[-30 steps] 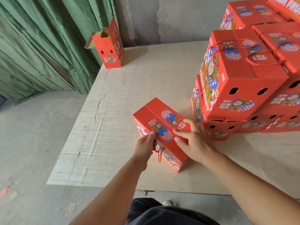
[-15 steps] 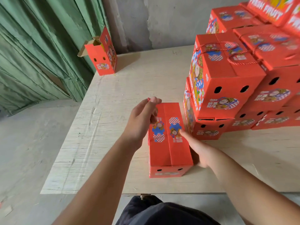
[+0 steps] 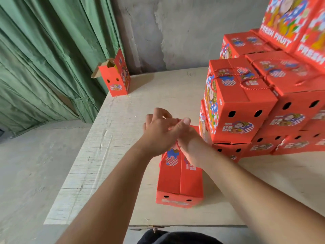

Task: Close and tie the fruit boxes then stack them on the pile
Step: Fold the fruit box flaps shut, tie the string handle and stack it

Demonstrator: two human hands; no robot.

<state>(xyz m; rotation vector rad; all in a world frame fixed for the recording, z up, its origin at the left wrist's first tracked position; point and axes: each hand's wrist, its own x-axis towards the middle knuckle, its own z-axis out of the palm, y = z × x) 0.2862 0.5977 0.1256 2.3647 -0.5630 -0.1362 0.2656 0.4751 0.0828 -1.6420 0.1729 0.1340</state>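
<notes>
Red box (image 3: pixel 179 175) sits closed, both hands, left (image 3: pixel 158 132) and right (image 3: pixel 189 140), pinching its cord (image 3: pixel 178 144) mid-tie; stacking on the pile (image 3: pixel 246 106) remains.

A red fruit box (image 3: pixel 179 180) printed with cartoon patches stands upright near the front edge of the bench (image 3: pixel 123 155), its top flaps closed and a red cord (image 3: pixel 178 144) rising from its top. Just behind and right of it stands the pile (image 3: pixel 246 110) of matching closed boxes with cord handles. Another box (image 3: pixel 115 78), flaps open, stands at the far left corner.
</notes>
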